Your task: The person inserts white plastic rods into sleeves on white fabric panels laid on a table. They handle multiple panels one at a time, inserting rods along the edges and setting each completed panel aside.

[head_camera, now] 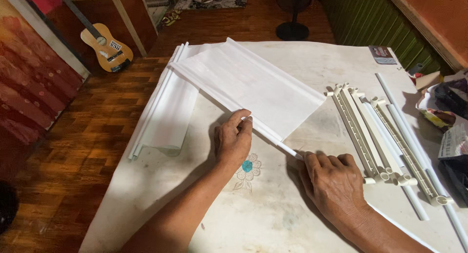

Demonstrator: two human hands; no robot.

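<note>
A white fabric panel [253, 85] lies spread on the pale cloth-covered work surface [273, 219], with a thin white rod [287, 149] running through the sleeve along its near edge. My left hand [233, 142] pinches the fabric sleeve over the rod near its lower end. My right hand [332, 181] grips the bare end of the rod that sticks out of the sleeve.
A second fabric panel on rods [163, 107] lies at the left edge. A bundle of white plastic tubes and connector frames [385, 136] lies at the right. Bags [451, 116] sit at far right. A small guitar [105, 46] and a fan base [291, 31] stand on the wooden floor.
</note>
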